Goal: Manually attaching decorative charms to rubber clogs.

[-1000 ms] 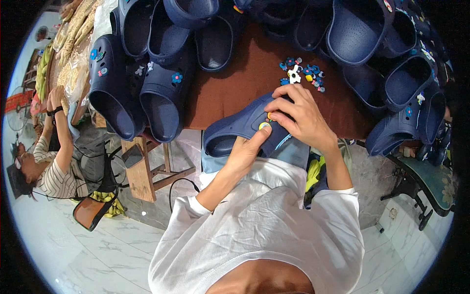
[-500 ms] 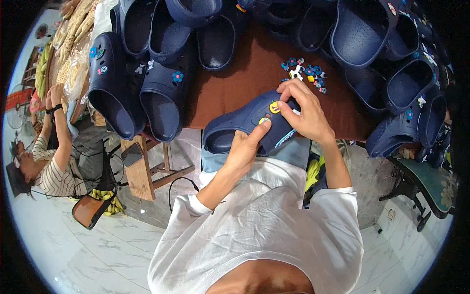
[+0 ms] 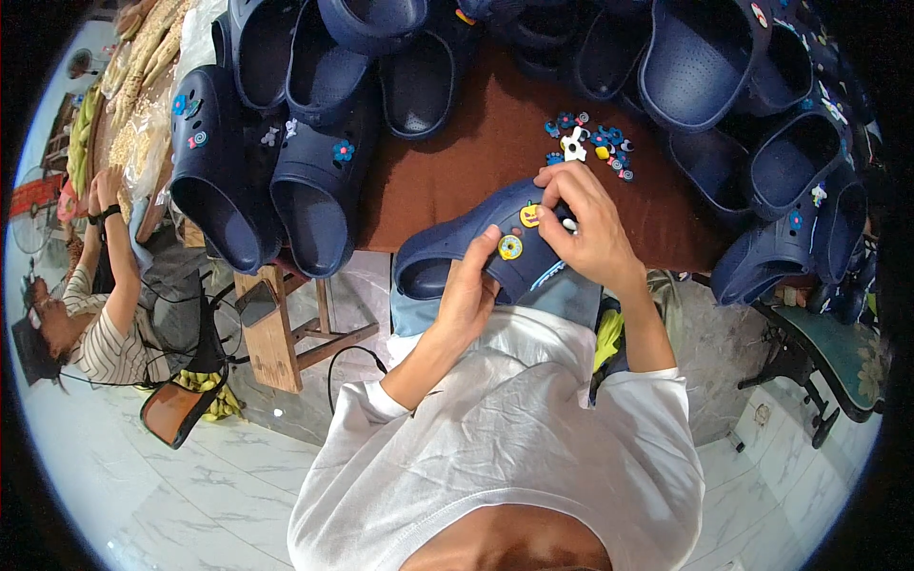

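A navy clog [image 3: 447, 233] lies sideways over my lap at the table's front edge. My left hand [image 3: 468, 281] grips its near side, thumb on top beside a round yellow charm [image 3: 510, 247]. My right hand [image 3: 592, 224] is closed over the toe end, with the thumb against a yellow pumpkin-like charm [image 3: 529, 215] and curled fingers at the far edge. A small white piece [image 3: 569, 226] shows under the right hand; whether it is held or fixed to the clog I cannot tell. Blue toothed trim [image 3: 547, 276] runs along the near toe side.
Loose charms [image 3: 609, 143] are piled on the brown tabletop [image 3: 476, 162] beyond my right hand. Several navy clogs [image 3: 319, 200] stand left, others [image 3: 700, 67] right. A wooden stand [image 3: 271, 333] is below left. Another person [image 3: 114, 305] sits at far left.
My left thumb has slid left off the round yellow charm, now fully visible. My right hand has shifted slightly, and the small white piece has come into view beneath it.
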`<state>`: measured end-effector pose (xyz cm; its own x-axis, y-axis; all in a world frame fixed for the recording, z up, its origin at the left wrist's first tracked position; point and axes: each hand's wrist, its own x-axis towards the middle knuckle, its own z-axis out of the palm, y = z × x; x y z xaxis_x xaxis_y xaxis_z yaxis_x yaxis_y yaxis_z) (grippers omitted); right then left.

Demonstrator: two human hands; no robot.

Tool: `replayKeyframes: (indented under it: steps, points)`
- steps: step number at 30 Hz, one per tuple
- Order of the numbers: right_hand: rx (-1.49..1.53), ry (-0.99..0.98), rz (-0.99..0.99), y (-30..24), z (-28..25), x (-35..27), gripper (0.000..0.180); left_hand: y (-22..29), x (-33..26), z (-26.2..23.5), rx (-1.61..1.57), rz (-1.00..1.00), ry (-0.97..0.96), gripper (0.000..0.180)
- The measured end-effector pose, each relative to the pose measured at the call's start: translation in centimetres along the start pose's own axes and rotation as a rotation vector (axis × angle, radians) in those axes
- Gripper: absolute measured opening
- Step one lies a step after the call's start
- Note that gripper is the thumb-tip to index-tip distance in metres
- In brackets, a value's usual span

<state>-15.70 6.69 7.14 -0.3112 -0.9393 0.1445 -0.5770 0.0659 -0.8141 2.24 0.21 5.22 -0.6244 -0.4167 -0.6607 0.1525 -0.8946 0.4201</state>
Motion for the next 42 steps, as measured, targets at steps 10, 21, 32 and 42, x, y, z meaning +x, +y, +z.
replayKeyframes:
  steps: [10, 21, 32, 42]
  points:
    - [-0.070, 0.138, -0.147, -0.1, 0.8, -1.0, 0.016, -0.5, 0.0, 0.0, 0.213, 0.111, 0.033, 0.042]
    - [-0.025, 0.084, -0.063, -0.3, 0.1, -1.4, 0.016, -0.8, 0.1, -0.4, 0.174, 0.069, 0.005, 0.036]
    - [-0.290, 0.261, -0.171, -1.6, 2.3, -5.1, 0.031, -1.3, -0.2, -0.7, -0.106, 0.014, -0.117, 0.041]
    - [-0.232, 0.285, -0.122, -1.5, 3.4, -5.6, 0.029, -1.7, -1.1, -1.0, 0.036, 0.096, -0.087, 0.028]
